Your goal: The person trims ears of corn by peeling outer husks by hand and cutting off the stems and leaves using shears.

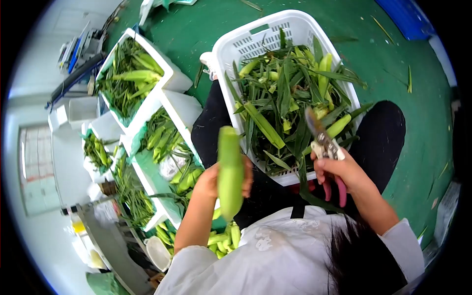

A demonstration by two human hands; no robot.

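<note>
My left hand [210, 182] is wrapped around a pale green ear of corn [230, 172], held upright in front of my torso. In my right hand [348, 172] is a pair of pruning shears [322, 138] with pink handles, blades pointing up and away from me. Whether the blades are apart is blurred. Between my legs stands a white plastic basket [250, 48], heaped with green husk leaves [285, 91] and trimmed corn pieces. The shears are over the basket's near right side, and the ear is just left of its near corner.
To the left, white foam boxes [178, 78] hold leafy corn [140, 75]. Husked ears [223, 242] lie in a pile beside my left side. Farther left is a grey bench [105, 241]. A blue container [405, 19] sits at the upper right, and leaf scraps are scattered over the green floor [378, 73].
</note>
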